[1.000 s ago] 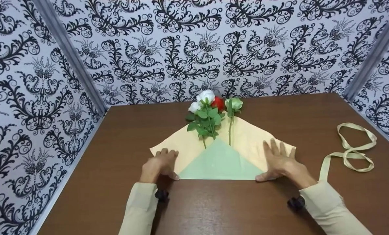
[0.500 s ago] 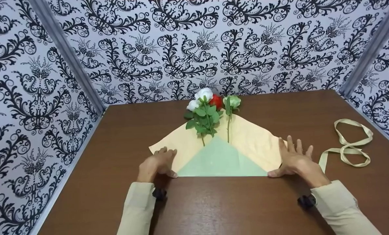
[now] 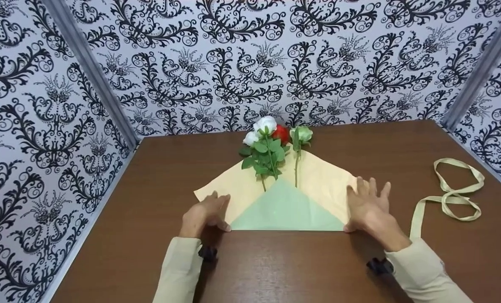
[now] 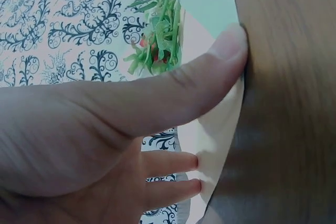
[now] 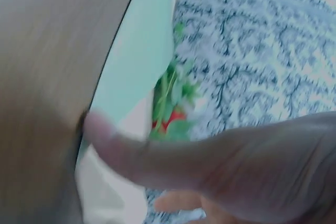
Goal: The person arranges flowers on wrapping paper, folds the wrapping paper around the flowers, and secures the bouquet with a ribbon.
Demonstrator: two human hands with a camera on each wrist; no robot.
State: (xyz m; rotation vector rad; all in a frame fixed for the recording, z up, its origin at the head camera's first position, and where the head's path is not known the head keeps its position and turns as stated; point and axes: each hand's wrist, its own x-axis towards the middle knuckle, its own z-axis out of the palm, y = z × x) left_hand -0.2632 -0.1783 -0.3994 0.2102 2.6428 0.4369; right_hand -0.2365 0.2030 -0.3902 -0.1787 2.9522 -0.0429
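Observation:
A sheet of wrapping paper, cream [image 3: 322,176] with a pale green folded flap [image 3: 284,210], lies on the table with its straight edge toward me. Artificial roses lie on it: white [image 3: 265,125], red [image 3: 280,134] and a light green one [image 3: 303,134] apart on the right. My left hand [image 3: 204,213] rests at the left corner, its thumb [image 4: 228,45] pressing the folded edge and its fingers on the cream part. At the right corner, my right hand [image 3: 370,210] spreads its fingers, with the thumb [image 5: 102,129] touching the folded edge.
A cream ribbon [image 3: 454,193] lies looped on the brown table [image 3: 271,269] at the right. Patterned walls [image 3: 250,63] stand behind the table and on both sides.
My right hand has slid outward along the folded edge to the right corner, its thumb moving away from the middle. The left hand stays in place; paper and roses look unchanged.

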